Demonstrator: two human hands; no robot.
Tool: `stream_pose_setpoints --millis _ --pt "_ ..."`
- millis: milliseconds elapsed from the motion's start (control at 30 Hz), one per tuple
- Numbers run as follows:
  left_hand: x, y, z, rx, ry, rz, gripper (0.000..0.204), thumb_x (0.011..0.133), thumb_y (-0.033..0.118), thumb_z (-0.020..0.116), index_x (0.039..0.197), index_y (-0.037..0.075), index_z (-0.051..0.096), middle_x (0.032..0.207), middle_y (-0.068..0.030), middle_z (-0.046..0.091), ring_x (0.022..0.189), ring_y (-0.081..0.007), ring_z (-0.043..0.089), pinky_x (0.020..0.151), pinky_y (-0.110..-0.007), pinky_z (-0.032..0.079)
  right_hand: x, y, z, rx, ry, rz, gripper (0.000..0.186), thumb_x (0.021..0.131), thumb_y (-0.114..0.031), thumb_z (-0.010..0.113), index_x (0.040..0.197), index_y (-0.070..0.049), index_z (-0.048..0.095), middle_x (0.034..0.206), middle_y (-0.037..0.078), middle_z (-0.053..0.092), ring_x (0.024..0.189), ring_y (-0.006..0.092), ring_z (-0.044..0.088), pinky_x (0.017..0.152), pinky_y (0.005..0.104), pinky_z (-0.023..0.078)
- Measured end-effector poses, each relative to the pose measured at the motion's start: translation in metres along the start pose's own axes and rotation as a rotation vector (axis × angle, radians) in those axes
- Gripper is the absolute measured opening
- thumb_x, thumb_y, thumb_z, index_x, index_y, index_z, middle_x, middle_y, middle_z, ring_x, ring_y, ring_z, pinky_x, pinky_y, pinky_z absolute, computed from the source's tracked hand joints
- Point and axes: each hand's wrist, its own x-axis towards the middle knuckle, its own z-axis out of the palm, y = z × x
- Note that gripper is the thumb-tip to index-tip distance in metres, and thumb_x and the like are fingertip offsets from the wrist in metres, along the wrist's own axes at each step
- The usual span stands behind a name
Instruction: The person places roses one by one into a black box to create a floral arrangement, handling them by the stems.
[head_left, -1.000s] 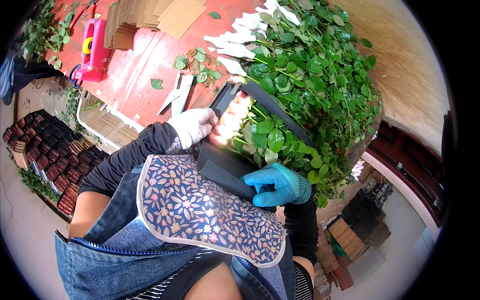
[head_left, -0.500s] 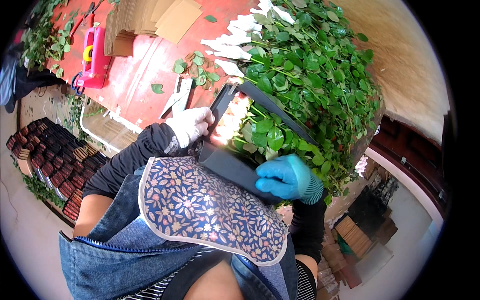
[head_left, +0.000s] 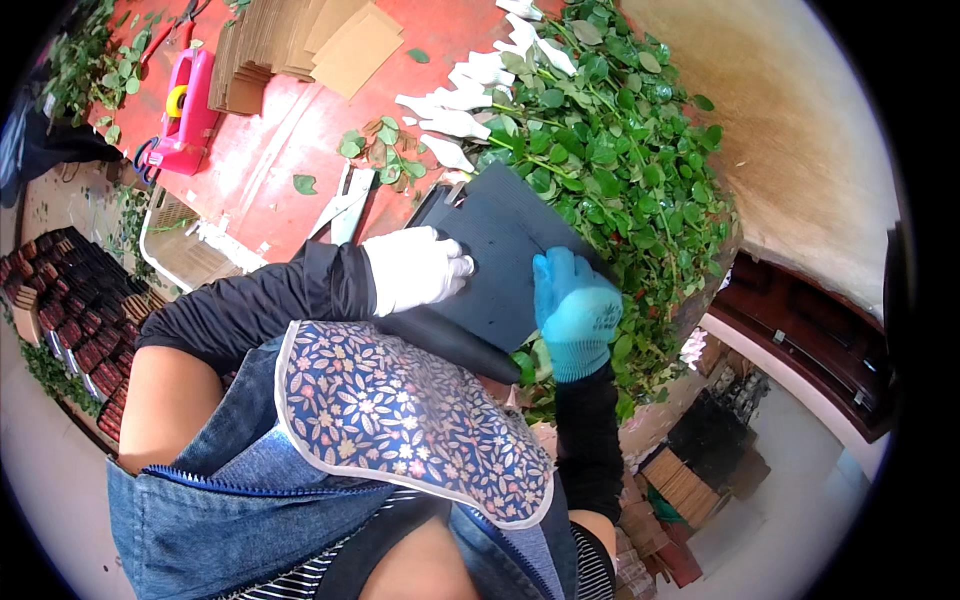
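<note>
A dark grey flat panel (head_left: pixel 500 245) lies folded over a bunch of roses on the red worktable (head_left: pixel 265 195). It hides the flower heads. My left hand (head_left: pixel 415 270), in a white glove, rests on the panel's left part with fingers bent against it. At the panel's right side, my right hand (head_left: pixel 577 310) in a teal glove has its fingers pressed together over the panel. A dark rolled edge (head_left: pixel 455 345) runs along the near side, close to my floral apron (head_left: pixel 410 420). Green leaves (head_left: pixel 535 370) stick out beside my right hand.
Leafy stems with heads in white sleeves (head_left: pixel 455 122) are heaped behind the panel. A white-handled cutting tool (head_left: pixel 350 205), loose leaves, brown cardboard pieces (head_left: pixel 355 50) and a pink tape dispenser (head_left: pixel 185 115) lie left. A pale plastic crate (head_left: pixel 180 240) stands at the table's left edge.
The dark panel has swung over the pale pink roses, which showed before. My right hand has moved up and away from me; my left has shifted right onto the panel.
</note>
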Motion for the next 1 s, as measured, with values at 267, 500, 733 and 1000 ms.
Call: stream_pose_setpoints --millis 267,500,733,1000 --pt "-0.003 0.003 0.011 -0.026 0.206 -0.020 0.023 0.083 0.015 0.056 0.102 0.008 0.065 0.113 -0.0041 0.059 0.102 -0.0201 0.058 0.074 -0.034 0.053 -0.009 -0.024 0.028 0.286 -0.124 -0.245 0.046 0.086 -0.018 0.064 0.127 -0.002 0.057 0.129 0.021 0.058 0.112 0.0367 0.059 0.092 0.0456 0.048" --pt "-0.004 0.001 0.010 -0.093 0.157 -0.145 0.033 0.086 0.014 0.054 0.116 0.003 0.061 0.125 -0.0103 0.059 0.108 -0.0223 0.059 0.084 -0.034 0.053 -0.018 -0.021 0.061 0.259 -0.135 -0.180 0.057 0.086 -0.026 0.065 0.136 -0.003 0.050 0.143 0.019 0.047 0.128 0.0342 0.048 0.106 0.0468 0.038" --pt "0.006 0.002 0.012 0.071 0.186 -0.170 0.038 0.087 0.014 0.053 0.121 -0.002 0.057 0.136 -0.0177 0.054 0.094 -0.0249 0.059 0.077 -0.034 0.052 -0.022 -0.037 0.045 0.206 -0.228 -0.154 0.067 0.085 -0.031 0.065 0.140 0.001 0.044 0.146 0.021 0.042 0.134 0.0364 0.040 0.111 0.0489 0.031" --pt "0.013 0.004 0.012 0.056 0.234 -0.170 0.031 0.084 0.012 0.053 0.110 -0.006 0.054 0.117 -0.0198 0.058 0.088 -0.0267 0.059 0.075 -0.036 0.052 -0.025 -0.042 0.063 0.237 -0.314 -0.092 0.075 0.086 -0.032 0.065 0.145 0.003 0.035 0.151 0.022 0.035 0.140 0.0382 0.032 0.115 0.0484 0.026"
